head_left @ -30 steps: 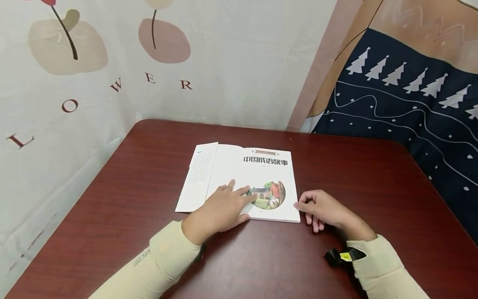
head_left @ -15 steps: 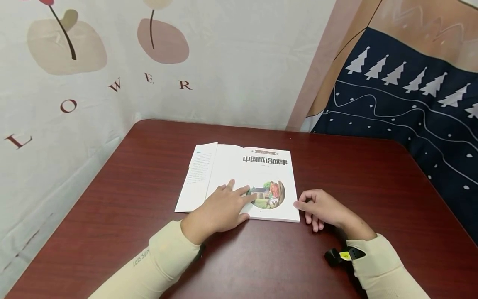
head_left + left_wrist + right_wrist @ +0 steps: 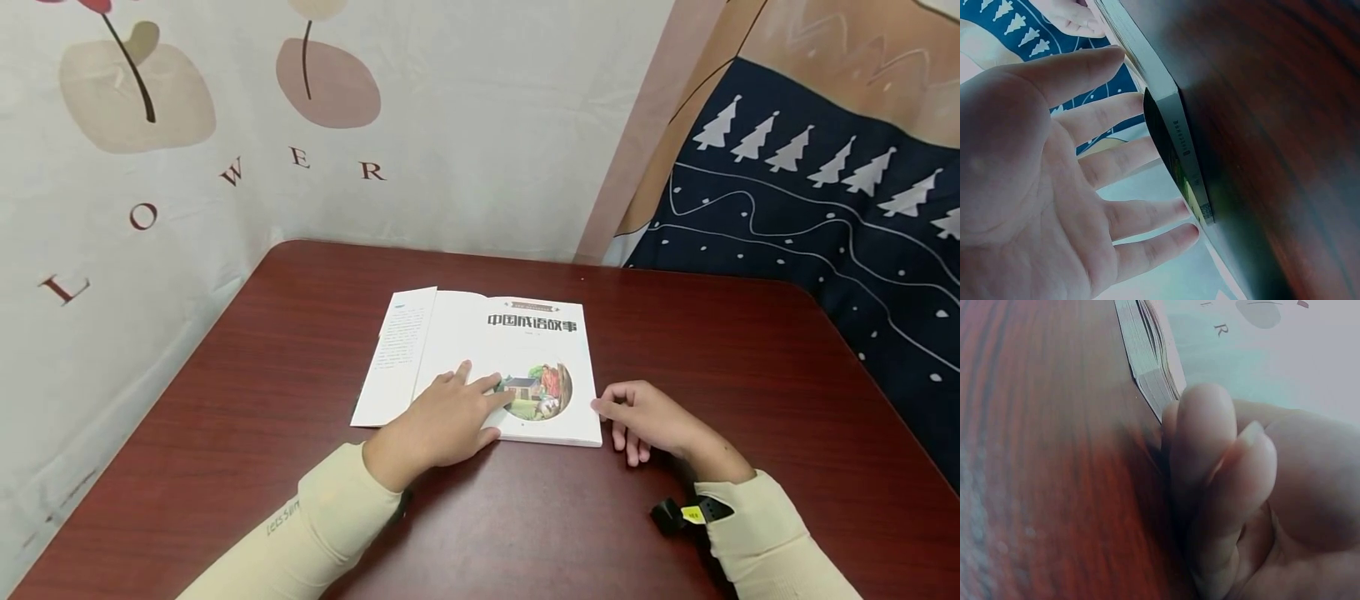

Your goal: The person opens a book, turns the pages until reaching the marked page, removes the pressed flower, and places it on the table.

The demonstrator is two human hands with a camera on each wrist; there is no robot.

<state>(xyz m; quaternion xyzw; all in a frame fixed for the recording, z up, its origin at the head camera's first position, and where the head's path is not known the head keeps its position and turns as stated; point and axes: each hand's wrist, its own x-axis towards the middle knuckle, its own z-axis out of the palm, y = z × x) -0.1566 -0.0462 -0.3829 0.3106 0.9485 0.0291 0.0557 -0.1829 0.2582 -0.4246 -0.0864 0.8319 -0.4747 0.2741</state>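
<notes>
An open book (image 3: 543,350) lies on the table, its right page showing bold Chinese characters and a round picture of a house and figures. The cover flap (image 3: 401,342) is spread out at the left. My left hand (image 3: 442,421) rests across the lower middle with its fingers spread. In the left wrist view its fingertips reach over the book's spine edge (image 3: 1175,134). At the right edge of the page, my right hand (image 3: 660,421) pinches with thumb and index finger, the other fingers curled below. In the right wrist view those fingers hide the pinch beside the page block (image 3: 1147,359).
The dark red wooden table (image 3: 300,350) extends round the book on all sides. Behind it hangs a pale curtain (image 3: 480,150) with letters, and at the right a navy cloth (image 3: 795,200) with white trees. A black wrist device (image 3: 678,515) sits below the right wrist.
</notes>
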